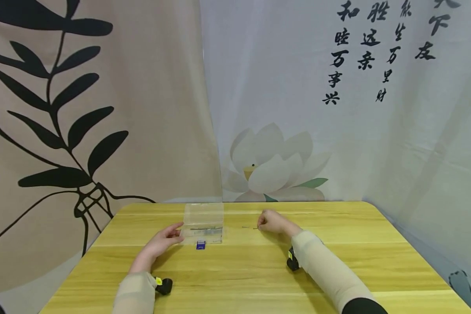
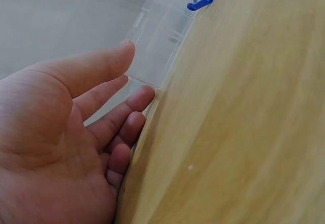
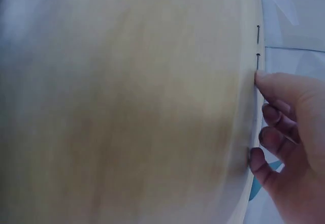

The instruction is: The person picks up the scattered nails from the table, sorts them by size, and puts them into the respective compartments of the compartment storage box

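A clear plastic box point(image 1: 202, 237) stands with its lid point(image 1: 203, 213) raised; its blue latch point(image 1: 200, 245) is at the front. Thin dark pieces lie inside. My left hand point(image 1: 165, 240) is at the box's left side, thumb apart from the fingers, fingertips point(image 2: 142, 98) right at the box's corner in the left wrist view. Over to the right, my right hand point(image 1: 272, 221) pinches a thin dark nail point(image 3: 258, 60) low at the tabletop, its head end showing past the thumb. Another nail point(image 3: 258, 33) lies in line with it.
The wooden table point(image 1: 235, 279) has its far edge just behind the box. A printed curtain point(image 1: 161, 109) hangs behind it. Black wrist cameras point(image 1: 164, 286) sit on both sleeves.
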